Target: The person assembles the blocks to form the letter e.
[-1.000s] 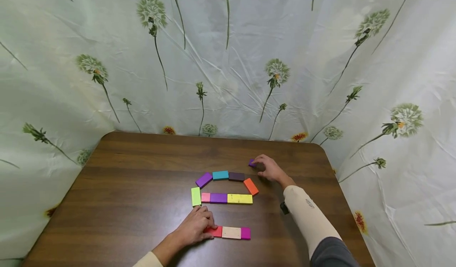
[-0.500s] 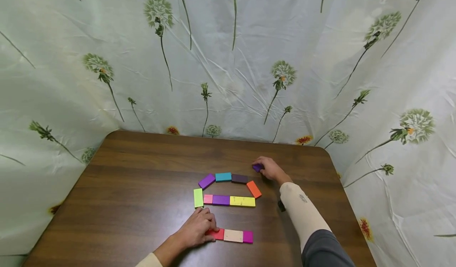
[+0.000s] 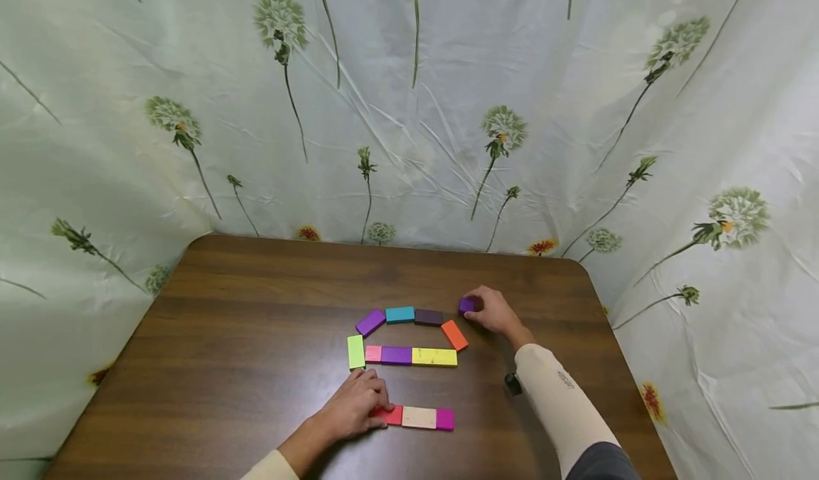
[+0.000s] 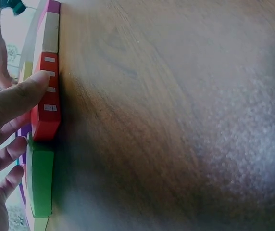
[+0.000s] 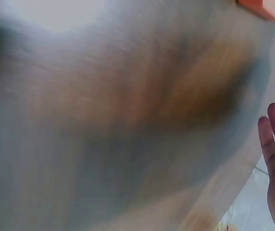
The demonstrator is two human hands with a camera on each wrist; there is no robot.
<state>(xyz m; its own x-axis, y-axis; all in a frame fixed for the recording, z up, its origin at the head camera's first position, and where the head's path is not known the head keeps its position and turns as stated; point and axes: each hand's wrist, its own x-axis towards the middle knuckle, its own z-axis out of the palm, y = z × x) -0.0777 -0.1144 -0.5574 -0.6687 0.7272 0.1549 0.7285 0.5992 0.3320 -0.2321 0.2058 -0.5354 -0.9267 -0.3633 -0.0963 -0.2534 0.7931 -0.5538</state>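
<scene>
In the head view my left hand [image 3: 355, 402] is at the near row, its thumb and index finger on the two sides of the red block [image 4: 46, 96]. Its other fingers hang loosely beside the green block [image 4: 41, 180], which the hand covers in the head view. A beige block [image 3: 419, 417] and a magenta block [image 3: 444, 419] continue that row to the right. Beyond the arc of blocks, my right hand [image 3: 495, 311] pinches a small purple block [image 3: 466, 305] between thumb and fingers. The orange block [image 3: 454, 335] lies nearest to that hand.
A lime block [image 3: 355, 353], a violet one [image 3: 370, 322], a teal one [image 3: 399, 315] and a dark one [image 3: 429, 317] form the arc. Inside runs a row of pink, purple and yellow [image 3: 434, 357] blocks. A flowered curtain [image 3: 409, 110] hangs behind the wooden table [image 3: 224, 366].
My right hand has taken hold of the small purple block and drawn it slightly right and toward me. The left hand keeps its place at the red block.
</scene>
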